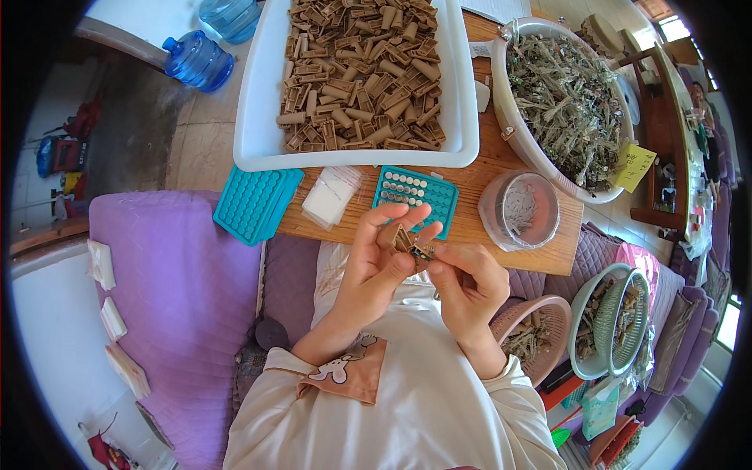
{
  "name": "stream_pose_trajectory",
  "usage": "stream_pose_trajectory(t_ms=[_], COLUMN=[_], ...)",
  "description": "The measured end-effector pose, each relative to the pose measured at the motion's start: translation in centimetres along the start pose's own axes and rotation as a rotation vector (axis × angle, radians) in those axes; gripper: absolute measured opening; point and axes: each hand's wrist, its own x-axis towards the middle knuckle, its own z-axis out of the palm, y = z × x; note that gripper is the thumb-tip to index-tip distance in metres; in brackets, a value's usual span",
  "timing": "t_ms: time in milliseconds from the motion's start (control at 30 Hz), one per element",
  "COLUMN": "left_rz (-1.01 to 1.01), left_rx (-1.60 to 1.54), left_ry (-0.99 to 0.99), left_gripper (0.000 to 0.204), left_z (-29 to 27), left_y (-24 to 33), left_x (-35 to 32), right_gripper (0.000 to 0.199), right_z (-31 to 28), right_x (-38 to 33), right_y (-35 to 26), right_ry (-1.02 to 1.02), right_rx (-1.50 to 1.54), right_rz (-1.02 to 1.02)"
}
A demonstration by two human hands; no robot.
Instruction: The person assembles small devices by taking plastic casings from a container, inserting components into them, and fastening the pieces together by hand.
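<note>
Above my lap, my left hand (368, 270) grips a small brown plastic casing (400, 239) between thumb and fingers, its hollow side showing. My right hand (472, 283) pinches a small dark electronic part (421, 253) at the casing's right end. How far the part sits inside cannot be made out, as the fingertips cover it. Just beyond my hands lies a teal dimpled tray (443, 205) with rows of small round white and silvery pieces in some of its pits. My left fingertips overlap its near edge in the view.
On the wooden table (462, 227) stand a white tub (258, 117) of brown casings, stacked teal trays (252, 207), clear bags (333, 196), a round basin (513, 117) of wired parts and a small bucket (493, 223). Baskets (540, 309) stand right; a purple sofa (168, 313) is left.
</note>
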Motion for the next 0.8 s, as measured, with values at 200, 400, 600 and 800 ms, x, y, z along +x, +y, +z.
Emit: stream_pose_trajectory(t_ms=[200, 400, 600, 800], left_rz=[0.062, 0.079, 0.031, -0.032], left_rx=[0.124, 0.157, 0.176, 0.182], left_ry=[-0.093, -0.160, -0.095, -0.109], left_gripper=[0.049, 0.051, 0.056, 0.056], left_z=[-0.70, -1.26, -1.33, -0.81], left_y=[-0.28, -0.34, -0.18, 0.27], left_x=[-0.19, -0.26, -0.43, -0.32], right_gripper=[0.013, 0.019, 0.018, 0.019], right_z=[0.46, 0.64, 0.59, 0.31], right_x=[0.08, -0.07, 0.24, -0.12], right_y=[0.28, 0.38, 0.75, 0.28], right_ry=[-0.018, 0.040, -0.073, -0.059], right_rx=[0.035, 0.031, -0.059, -0.080], right_rz=[-0.051, -0.165, -0.096, -0.130])
